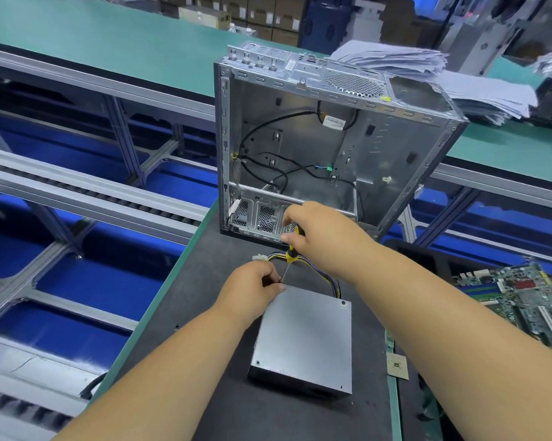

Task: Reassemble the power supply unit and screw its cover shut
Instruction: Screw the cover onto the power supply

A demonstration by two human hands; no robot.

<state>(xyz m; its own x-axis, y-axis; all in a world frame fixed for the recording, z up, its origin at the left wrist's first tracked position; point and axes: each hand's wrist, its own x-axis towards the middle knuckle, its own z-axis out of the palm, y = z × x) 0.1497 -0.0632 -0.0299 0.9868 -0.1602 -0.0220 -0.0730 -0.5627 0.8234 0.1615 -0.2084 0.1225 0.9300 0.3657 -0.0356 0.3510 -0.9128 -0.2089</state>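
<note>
On the dark worktop [211,313] the rigid, heavy-looking power supply unit [303,338] lies flat, left hand [249,289] pinching at its far corner, right hand [312,230] clamped round the screwdriver [292,249].

no legible text, label on case cable [333,122] too blurry to read

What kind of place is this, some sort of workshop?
Probably a computer assembly or repair line. An empty grey metal computer case stands on a dark bench mat, a bare green circuit board lies at the right, and aluminium-framed roller conveyor tracks run alongside the green worktops.
</note>
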